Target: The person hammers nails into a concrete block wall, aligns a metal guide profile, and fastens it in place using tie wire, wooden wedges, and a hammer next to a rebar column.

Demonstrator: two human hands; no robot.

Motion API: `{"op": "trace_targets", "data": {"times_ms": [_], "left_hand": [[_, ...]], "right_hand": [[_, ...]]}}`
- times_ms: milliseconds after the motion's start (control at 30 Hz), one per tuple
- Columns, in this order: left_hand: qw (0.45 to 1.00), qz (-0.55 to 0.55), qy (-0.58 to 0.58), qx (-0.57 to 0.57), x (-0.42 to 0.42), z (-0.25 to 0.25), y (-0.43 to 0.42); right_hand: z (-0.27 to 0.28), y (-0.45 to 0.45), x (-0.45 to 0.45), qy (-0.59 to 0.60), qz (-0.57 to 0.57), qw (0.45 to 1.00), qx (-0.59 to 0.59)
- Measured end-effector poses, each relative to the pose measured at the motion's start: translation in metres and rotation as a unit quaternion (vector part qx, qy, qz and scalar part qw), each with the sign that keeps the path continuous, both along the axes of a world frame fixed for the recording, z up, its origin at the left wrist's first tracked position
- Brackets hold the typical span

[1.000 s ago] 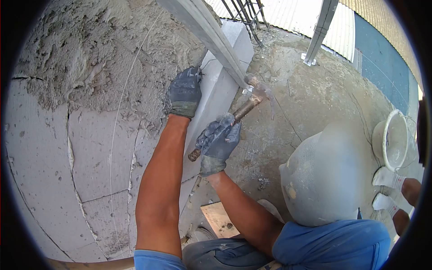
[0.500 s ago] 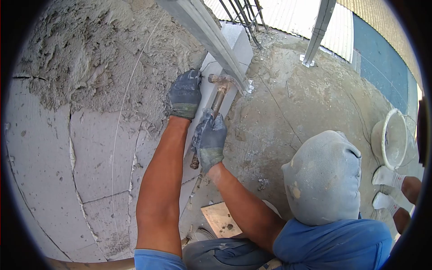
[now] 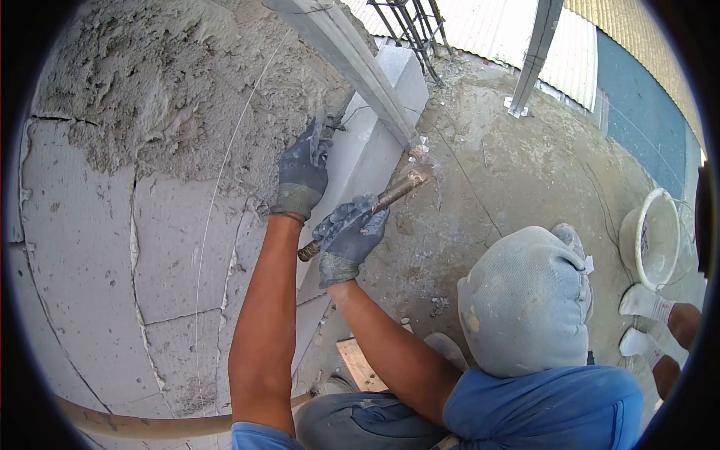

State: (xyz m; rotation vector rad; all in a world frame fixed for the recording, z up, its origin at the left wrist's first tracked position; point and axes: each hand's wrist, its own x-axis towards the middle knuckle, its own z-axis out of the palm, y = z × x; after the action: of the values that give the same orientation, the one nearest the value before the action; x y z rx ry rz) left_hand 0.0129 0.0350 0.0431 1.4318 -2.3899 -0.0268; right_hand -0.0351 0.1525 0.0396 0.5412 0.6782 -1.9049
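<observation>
My right hand (image 3: 354,234), in a dark grey glove, is wrapped round the handle of a hammer (image 3: 397,193). The blurred hammer head lies at the foot of a metal post (image 3: 379,105); whether it touches cannot be told. My left hand (image 3: 304,161), gloved too, is beside the left edge of a long pale block (image 3: 367,142). Its fingers are curled near a thin wire, and what they hold is unclear. Wet grey mortar (image 3: 187,97) spreads to the left of that hand.
Pale blocks (image 3: 82,225) with mortared joints and a taut string fill the left. A second post (image 3: 534,60) and rebar (image 3: 409,30) stand behind. To the right are a white bucket (image 3: 649,240) and another person's feet (image 3: 645,322). A rounded grey cloth shape (image 3: 525,307) is nearby.
The hammer has swung from over the block to the right, its head now by the post's foot. My left hand has changed its finger pose beside the block. The view has shifted slightly.
</observation>
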Motion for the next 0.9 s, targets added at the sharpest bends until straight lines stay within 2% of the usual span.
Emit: {"op": "trace_targets", "data": {"times_ms": [33,67,100,133,167,233,267,300,367,400,433,500,533,567,633,667,700,733,800,833,900], "left_hand": [[0.988,0.05,0.085,0.118,0.004,0.015,0.016],[0.989,0.049,0.081,0.117,0.008,0.02,0.029],[0.985,0.076,0.113,0.11,0.013,0.024,0.043],[0.979,0.102,0.143,0.1,0.017,0.03,0.056],[0.98,0.103,0.14,0.096,0.021,0.035,0.069],[0.983,0.102,0.12,0.092,0.024,0.046,0.098],[0.978,0.143,0.098,0.119,0.021,0.056,0.108],[0.977,0.147,0.095,0.119,0.025,0.056,0.116],[0.96,0.206,0.156,0.11,0.03,0.055,0.131],[0.958,0.225,0.132,0.117,0.023,0.067,0.136],[0.96,0.221,0.128,0.117,0.018,0.072,0.142],[0.919,0.28,0.219,0.172,0.016,0.079,0.149],[0.92,0.271,0.233,0.163,0.019,0.08,0.152],[0.92,0.27,0.235,0.16,0.019,0.081,0.155],[0.911,0.298,0.251,0.134,0.016,0.081,0.168],[0.934,0.285,0.176,0.122,0.018,0.08,0.174],[0.935,0.283,0.175,0.121,0.021,0.077,0.177],[0.936,0.294,0.158,0.109,0.025,0.074,0.18],[0.94,0.301,0.139,0.08,0.03,0.079,0.179],[0.94,0.302,0.14,0.08,0.032,0.081,0.178],[0.935,0.323,0.135,0.059,0.036,0.083,0.175]], "right_hand": [[-0.017,-0.011,0.016,-0.005,-0.002,1.0,0.0],[-0.044,-0.027,0.037,0.14,0.081,0.987,0.017],[-0.066,-0.038,0.052,0.282,0.162,0.945,0.035],[-0.06,-0.043,0.049,0.285,0.137,0.947,0.061],[-0.057,-0.039,0.046,0.282,0.137,0.948,0.057],[0.0,-0.011,-0.003,0.041,0.151,0.988,0.002],[0.007,-0.004,-0.002,0.034,0.099,0.994,0.006],[0.005,-0.008,0.007,0.031,0.103,0.994,0.006],[-0.015,-0.024,0.037,0.095,0.001,0.995,0.044],[-0.014,-0.038,0.029,0.217,0.142,0.965,0.027],[-0.012,-0.035,0.024,0.214,0.138,0.967,0.027],[0.001,-0.022,0.01,0.038,0.207,0.977,-0.014],[0.005,-0.014,0.013,-0.001,0.15,0.988,-0.024],[0.009,-0.017,0.017,0.0,0.15,0.988,-0.027],[0.013,-0.024,0.027,-0.006,-0.037,0.999,0.032],[-0.027,-0.043,0.051,0.114,0.05,0.99,0.073],[-0.028,-0.048,0.045,0.112,0.047,0.99,0.072],[-0.031,-0.051,0.037,0.147,0.142,0.977,0.062],[-0.031,-0.053,0.031,0.173,0.226,0.958,0.039],[-0.02,-0.045,0.029,0.175,0.227,0.957,0.038],[0.002,-0.035,0.031,-0.005,0.01,0.999,0.047]]}}
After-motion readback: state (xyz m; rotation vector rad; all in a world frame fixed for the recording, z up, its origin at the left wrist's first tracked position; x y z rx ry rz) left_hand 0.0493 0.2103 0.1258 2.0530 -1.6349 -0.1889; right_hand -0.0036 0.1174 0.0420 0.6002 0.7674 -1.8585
